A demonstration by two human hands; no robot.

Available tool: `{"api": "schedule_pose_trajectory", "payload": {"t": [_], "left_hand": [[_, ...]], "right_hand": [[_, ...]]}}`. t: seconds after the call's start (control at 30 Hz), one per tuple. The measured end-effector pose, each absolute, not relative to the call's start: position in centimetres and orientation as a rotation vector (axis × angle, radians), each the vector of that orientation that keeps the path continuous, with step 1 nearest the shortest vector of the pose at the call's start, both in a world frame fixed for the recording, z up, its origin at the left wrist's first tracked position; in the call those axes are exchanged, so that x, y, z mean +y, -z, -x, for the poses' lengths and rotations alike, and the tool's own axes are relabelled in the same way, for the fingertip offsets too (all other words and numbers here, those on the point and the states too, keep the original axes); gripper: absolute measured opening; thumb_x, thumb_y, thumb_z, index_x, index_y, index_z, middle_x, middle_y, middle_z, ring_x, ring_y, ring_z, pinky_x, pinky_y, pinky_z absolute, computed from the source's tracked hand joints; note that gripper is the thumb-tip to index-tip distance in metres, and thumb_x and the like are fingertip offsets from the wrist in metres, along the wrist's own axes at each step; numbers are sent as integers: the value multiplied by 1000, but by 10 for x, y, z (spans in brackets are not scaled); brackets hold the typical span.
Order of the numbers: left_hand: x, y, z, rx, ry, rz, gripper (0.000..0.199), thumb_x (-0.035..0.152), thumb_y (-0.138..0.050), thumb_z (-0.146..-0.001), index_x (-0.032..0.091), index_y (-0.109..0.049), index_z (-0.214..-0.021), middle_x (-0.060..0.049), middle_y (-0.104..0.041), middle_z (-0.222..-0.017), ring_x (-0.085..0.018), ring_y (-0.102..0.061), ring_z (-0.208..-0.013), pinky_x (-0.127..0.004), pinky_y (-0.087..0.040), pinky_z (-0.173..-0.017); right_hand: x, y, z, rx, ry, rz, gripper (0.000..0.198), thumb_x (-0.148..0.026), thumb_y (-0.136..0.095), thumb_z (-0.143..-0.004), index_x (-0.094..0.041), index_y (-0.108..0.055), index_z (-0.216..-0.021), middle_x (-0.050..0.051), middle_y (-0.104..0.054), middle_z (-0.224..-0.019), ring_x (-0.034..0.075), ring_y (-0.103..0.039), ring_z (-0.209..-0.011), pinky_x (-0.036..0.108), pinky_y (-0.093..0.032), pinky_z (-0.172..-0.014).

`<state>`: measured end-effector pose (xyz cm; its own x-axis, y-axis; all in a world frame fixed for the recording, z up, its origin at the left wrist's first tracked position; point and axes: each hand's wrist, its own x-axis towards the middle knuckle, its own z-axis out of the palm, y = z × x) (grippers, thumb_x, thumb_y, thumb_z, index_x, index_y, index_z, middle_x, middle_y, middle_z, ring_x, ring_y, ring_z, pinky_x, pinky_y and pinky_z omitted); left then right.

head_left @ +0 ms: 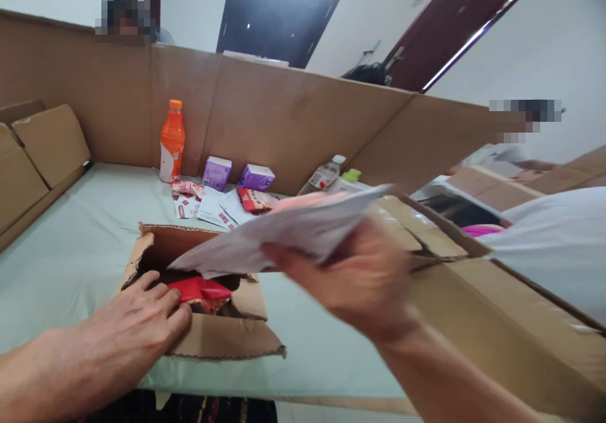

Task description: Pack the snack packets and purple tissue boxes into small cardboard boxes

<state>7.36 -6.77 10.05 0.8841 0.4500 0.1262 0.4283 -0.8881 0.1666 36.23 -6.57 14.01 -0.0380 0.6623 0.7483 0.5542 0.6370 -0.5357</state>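
Observation:
A small open cardboard box (222,338) stands on the pale green tabletop with a red packet (203,289) inside. My left hand (146,312) bends its fingers over the box's near left edge, beside the red packet; its thumb is hidden. My right hand (350,278), smeared by motion, pinches a flat, greyish-white packet (274,240) above the box. The packet's far left corner hangs over the opening, tilted down. Part of the box's inside is dark and hidden beneath it.
Behind the box stand an orange drink bottle (172,142), two purple packs (216,173), several white sachets (215,205) and a red snack packet (255,200). A clear bottle (324,175) leans against the cardboard partition (284,113). Larger boxes flank both sides (47,145); other people are beyond.

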Motion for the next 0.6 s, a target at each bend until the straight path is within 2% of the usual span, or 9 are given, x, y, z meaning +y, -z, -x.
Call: {"api": "schedule_pose_trajectory", "payload": {"t": [0.07, 0.2, 0.27, 0.37, 0.5, 0.6], "left_hand": [[-67, -91, -76, 698, -206, -2934, 55, 1, -51, -83, 21, -60, -133, -12, -72, -131, -29, -67, -126, -50, -37, -124], [-68, -83, -80, 771, -50, -2907, 48, 7, -59, -80, 17, -64, -127, -16, -72, -127, -36, -65, -127, -61, -39, -121], [-70, -83, -80, 793, -42, -2880, 45, 7, -60, -80, 17, -66, -123, -15, -73, -124, -36, -68, -121, -63, -41, -120], [-71, -88, -80, 837, -130, -2847, 44, 7, -62, -77, 18, -68, -119, -17, -68, -132, -38, -63, -128, -62, -46, -117], [-67, -97, -81, 917, -341, -2756, 51, 4, -60, -68, 22, -67, -115, -13, -59, -145, -36, -57, -134, -52, -56, -111], [-63, -89, -72, 854, -329, -2798, 70, 5, -60, -60, 21, -63, -128, -16, -52, -155, -41, -54, -140, -57, -57, -110]], "right_hand": [[-58, -123, -341, -1956, -48, 939, 7, -21, -68, -91, -23, -64, -96, 3, -74, -89, 19, -69, -76, 32, -55, -69], [-45, -109, -322, -2432, 142, 1250, 12, -9, -57, -88, -21, -60, -88, 8, -72, -88, 22, -68, -84, 31, -49, -71], [-43, -113, -313, -2632, 107, 1462, 12, -9, -59, -88, -20, -62, -93, 9, -73, -93, 24, -70, -90, 31, -47, -71], [-39, -120, -297, -2767, 48, 1575, 15, -13, -62, -91, -16, -64, -106, 13, -73, -102, 27, -71, -96, 32, -48, -72], [-29, -116, -287, -2902, -329, 1503, 28, -27, -70, -94, -13, -66, -118, 16, -76, -114, 30, -73, -97, 35, -53, -76], [-27, -113, -306, -2779, -605, 1205, 23, -25, -68, -96, -15, -70, -117, 12, -78, -117, 26, -74, -103, 35, -55, -87]]}}
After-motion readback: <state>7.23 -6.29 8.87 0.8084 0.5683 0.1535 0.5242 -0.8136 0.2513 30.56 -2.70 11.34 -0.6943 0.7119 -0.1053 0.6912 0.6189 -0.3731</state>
